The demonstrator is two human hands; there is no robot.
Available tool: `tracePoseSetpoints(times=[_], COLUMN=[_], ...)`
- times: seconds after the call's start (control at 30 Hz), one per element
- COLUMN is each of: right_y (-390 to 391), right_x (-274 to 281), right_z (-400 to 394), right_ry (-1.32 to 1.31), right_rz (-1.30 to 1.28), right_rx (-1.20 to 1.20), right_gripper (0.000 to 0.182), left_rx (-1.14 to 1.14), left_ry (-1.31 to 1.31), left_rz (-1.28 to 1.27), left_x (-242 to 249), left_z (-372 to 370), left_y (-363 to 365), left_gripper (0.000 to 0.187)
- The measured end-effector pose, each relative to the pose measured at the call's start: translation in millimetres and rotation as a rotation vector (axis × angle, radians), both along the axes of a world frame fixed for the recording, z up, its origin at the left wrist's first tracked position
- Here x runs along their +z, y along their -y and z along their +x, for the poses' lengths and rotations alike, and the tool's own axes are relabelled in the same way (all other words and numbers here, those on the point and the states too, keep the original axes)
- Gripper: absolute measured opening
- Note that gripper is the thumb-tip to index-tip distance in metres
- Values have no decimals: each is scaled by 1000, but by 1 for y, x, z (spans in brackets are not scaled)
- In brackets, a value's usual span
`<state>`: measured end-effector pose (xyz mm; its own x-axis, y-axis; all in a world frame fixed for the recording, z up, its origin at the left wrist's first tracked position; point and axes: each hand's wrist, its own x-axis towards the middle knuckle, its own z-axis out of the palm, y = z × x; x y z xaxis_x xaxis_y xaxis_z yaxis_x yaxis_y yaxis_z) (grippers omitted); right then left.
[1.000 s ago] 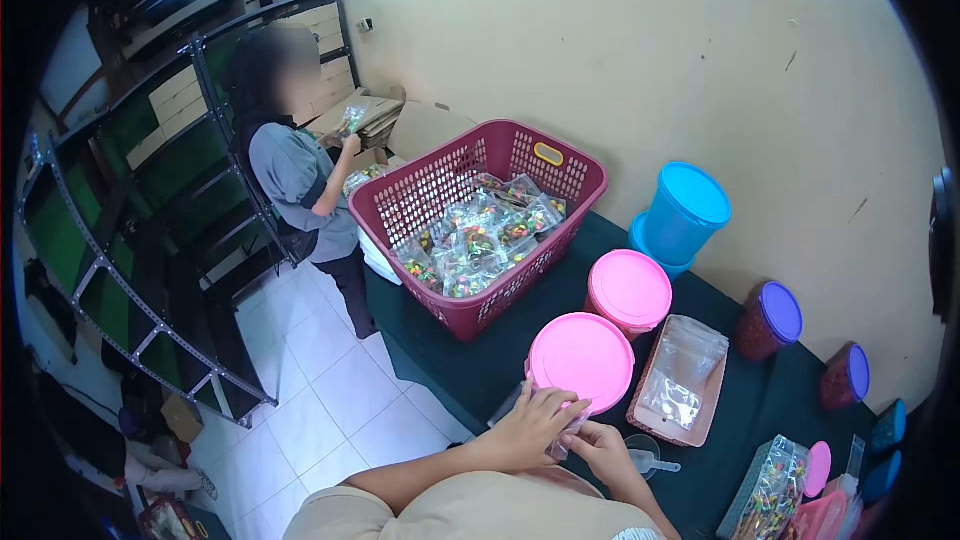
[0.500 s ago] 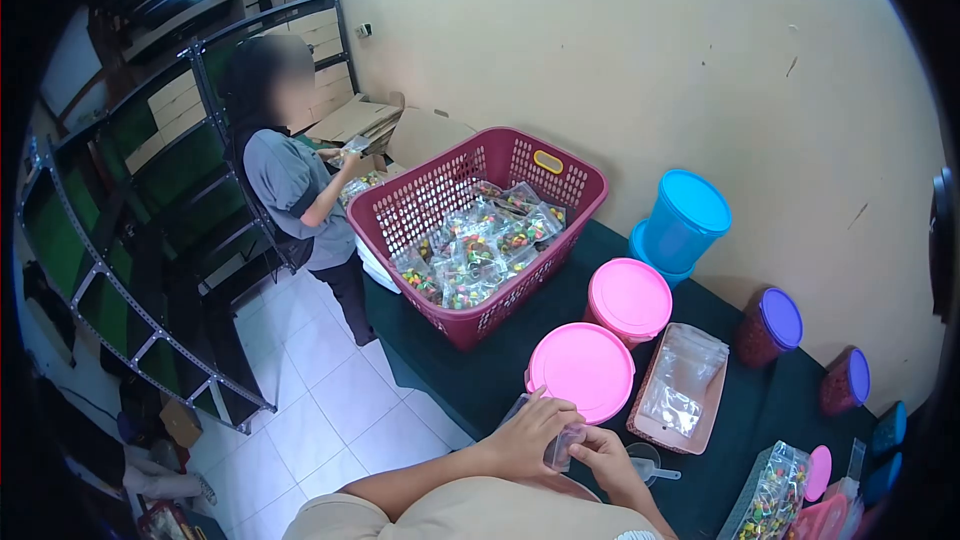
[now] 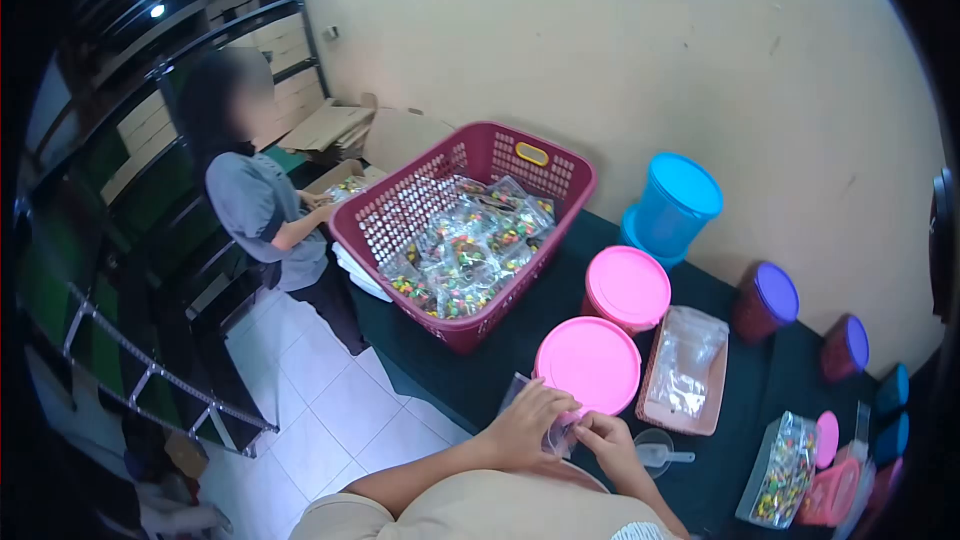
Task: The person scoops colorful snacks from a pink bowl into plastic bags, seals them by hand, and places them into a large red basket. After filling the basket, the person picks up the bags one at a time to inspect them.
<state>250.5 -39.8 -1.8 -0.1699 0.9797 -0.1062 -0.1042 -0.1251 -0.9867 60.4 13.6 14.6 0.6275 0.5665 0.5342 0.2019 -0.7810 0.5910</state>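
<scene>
Pinching a clear plastic bag [image 3: 557,437] with my left hand [image 3: 528,422] and right hand [image 3: 608,440]. Looks light, limp, likely slippery; I'd hold its edges.

It's a small packing workroom, most likely for sweets, and here's the evidence: a burgundy plastic basket [image 3: 410,205] heaped with clear packets of multicoloured pieces [image 3: 470,250], sharing a cloth-covered table [image 3: 425,355] with pink-lidded tubs [image 3: 588,368], a scoop [image 3: 668,456] and a tray [image 3: 682,424] of clear plastic bags [image 3: 682,370]. Over on the far side, a co-worker [image 3: 258,198] stands near flattened cardboard boxes [image 3: 325,127], with metal shelving [image 3: 311,40] behind and white floor tiles [image 3: 350,410] below!
</scene>
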Motion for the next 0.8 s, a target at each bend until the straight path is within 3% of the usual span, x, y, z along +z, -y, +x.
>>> tracePoseSetpoints(times=[0.03, 0.1, 0.3, 0.4, 0.5, 0.57, 0.8], right_y=[-4, -10, -25, -28, -25, -21, -20], right_x=[6, 20, 28, 4, -29, -39, -47], right_z=[-3, -14, -34, -32, -32, -35, -45], right_ry=[319, 646, 641, 1022, 1173, 1202, 1283], right_rz=[72, 374, 397, 387, 387, 400, 448], right_rx=[-44, -206, -128, -202, -298, -315, -458], right_gripper=[15, 12, 16, 31, 28, 24, 11], left_rx=[13, 2, 46, 62, 35, -53, -201], left_ry=[-11, -16, -17, 145, 227, 379, 404], left_rz=[15, 30, -9, -197, -323, -269, -81], left_x=[0, 3, 5, 0, -4, -8, -14], left_z=[-4, -14, -43, -58, -68, -70, -71], left_y=[-3, -11, -38, -54, -67, -77, -101], left_gripper=[67, 64, 65, 64, 66, 70, 76])
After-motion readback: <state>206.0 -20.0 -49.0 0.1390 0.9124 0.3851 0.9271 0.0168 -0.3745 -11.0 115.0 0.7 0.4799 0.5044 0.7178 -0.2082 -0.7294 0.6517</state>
